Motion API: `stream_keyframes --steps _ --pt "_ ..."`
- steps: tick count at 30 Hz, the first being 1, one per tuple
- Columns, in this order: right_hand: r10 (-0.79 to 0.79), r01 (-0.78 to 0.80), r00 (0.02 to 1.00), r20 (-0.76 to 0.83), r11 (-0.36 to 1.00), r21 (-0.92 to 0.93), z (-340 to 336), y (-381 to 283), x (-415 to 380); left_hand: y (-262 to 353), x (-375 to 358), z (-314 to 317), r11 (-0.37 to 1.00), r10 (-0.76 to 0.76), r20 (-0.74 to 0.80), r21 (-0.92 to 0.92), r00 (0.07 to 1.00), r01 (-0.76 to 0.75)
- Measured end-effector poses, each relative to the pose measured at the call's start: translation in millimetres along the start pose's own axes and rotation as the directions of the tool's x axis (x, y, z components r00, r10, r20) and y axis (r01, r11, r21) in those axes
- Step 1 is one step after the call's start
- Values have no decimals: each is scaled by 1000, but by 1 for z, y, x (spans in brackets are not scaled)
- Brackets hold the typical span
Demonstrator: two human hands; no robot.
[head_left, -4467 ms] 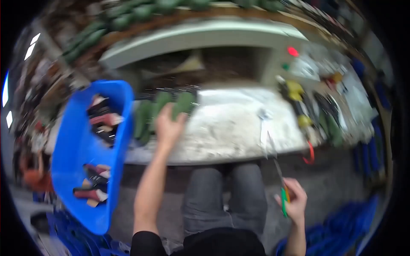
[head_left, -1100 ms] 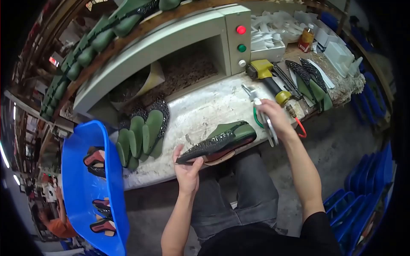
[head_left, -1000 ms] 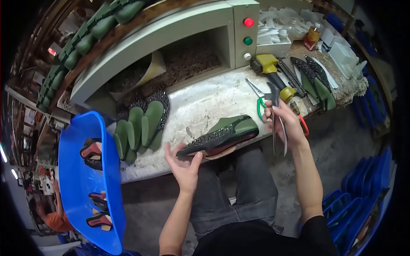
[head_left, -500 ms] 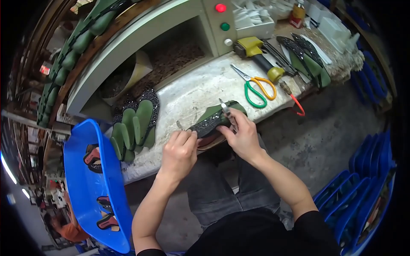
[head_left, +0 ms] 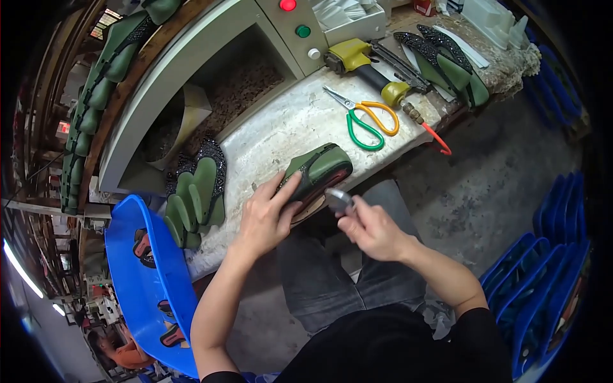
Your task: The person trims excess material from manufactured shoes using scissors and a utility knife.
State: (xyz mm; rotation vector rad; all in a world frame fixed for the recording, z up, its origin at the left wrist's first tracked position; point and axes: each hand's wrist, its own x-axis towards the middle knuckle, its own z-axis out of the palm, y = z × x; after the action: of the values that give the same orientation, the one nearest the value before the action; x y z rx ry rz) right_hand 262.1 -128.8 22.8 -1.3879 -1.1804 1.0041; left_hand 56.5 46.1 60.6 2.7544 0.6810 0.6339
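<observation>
Head view: a green shoe last with a black glittery upper (head_left: 322, 165) lies at the near edge of the pale surface (head_left: 268, 137), tilted on its side. The left hand (head_left: 263, 220) has it in a half-spread grip, fingers laid over the upper and thumb on the near side. The right hand (head_left: 375, 231) has its grip closed around a grey metal tool (head_left: 339, 202), blurred, whose end is just beside the last; whether they touch cannot be told.

Left of the surface, a large blue bin (head_left: 131, 290) holds a few black-and-red shoe parts, some near its far end (head_left: 144, 247) and others lower down (head_left: 172, 336). Between bin and last, several green lasts (head_left: 195, 199) lean together. Behind them, a grey machine (head_left: 290, 35) has a deep recess containing brown crumbly matter (head_left: 249, 86) and a pale curled sheet (head_left: 196, 107).

Beside its red, green and white buttons, a white box (head_left: 361, 30) is filled with white strips (head_left: 338, 13). Scissors with green and orange handles (head_left: 353, 106), a yellow air tool (head_left: 357, 57) and two more lasts with glittery uppers (head_left: 450, 69) lie to the right. On the floor at lower right, blue bins (head_left: 530, 274) stand close together, their contents mostly unclear.
</observation>
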Motion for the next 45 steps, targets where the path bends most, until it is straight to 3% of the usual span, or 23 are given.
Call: stream_keyframes --steps 3,4,8,19,24,28,29,33,34,36,38,39,41,43,45 --pt "-25 65 986 167 969 -240 9 22 -4 -12 -3 7 997 79 120 -27 990 -77" --pt "-19 58 985 171 972 -228 12 29 -2 -12 -4 8 997 72 134 -26 988 -69" --pt "-198 224 974 114 922 -316 22 50 18 -8 -2 4 999 34 160 -30 987 -30" --pt "-382 362 923 38 833 -417 39 91 43 -9 1 -1 996 58 219 57 974 -72" --pt "-239 235 970 35 900 -368 33 68 38 -8 7 -6 997 72 229 7 971 -76" --pt "-180 189 982 64 864 -467 27 56 37 4 27 -14 950 -149 296 -221 943 220" --pt "-178 186 982 63 861 -474 26 54 36 4 29 -13 949 -145 294 -228 945 217" --pt "-127 155 988 90 859 -487 22 46 34 -2 36 -8 963 -252 547 60 798 263" --pt "-134 165 986 97 855 -492 23 42 30 -1 36 -10 962 -256 538 59 803 267" --pt "32 -14 997 76 972 -235 21 27 12 4 41 -12 967 -252 567 122 784 222" --pt "201 -205 974 104 978 33 17 17 3 7 46 -12 967 -252 593 180 765 179" --pt "194 -198 975 109 980 22 21 18 7 6 49 -12 966 -255 583 179 772 185" --pt "-100 79 980 -173 989 -121 49 27 14 2 53 -14 969 -248 634 168 733 182" --pt "-416 297 819 -395 897 -328 70 38 16 3 57 -18 974 -226 685 152 693 167" --pt "-407 271 823 -396 894 -356 72 47 17 4 59 -18 977 -211 695 153 687 146"
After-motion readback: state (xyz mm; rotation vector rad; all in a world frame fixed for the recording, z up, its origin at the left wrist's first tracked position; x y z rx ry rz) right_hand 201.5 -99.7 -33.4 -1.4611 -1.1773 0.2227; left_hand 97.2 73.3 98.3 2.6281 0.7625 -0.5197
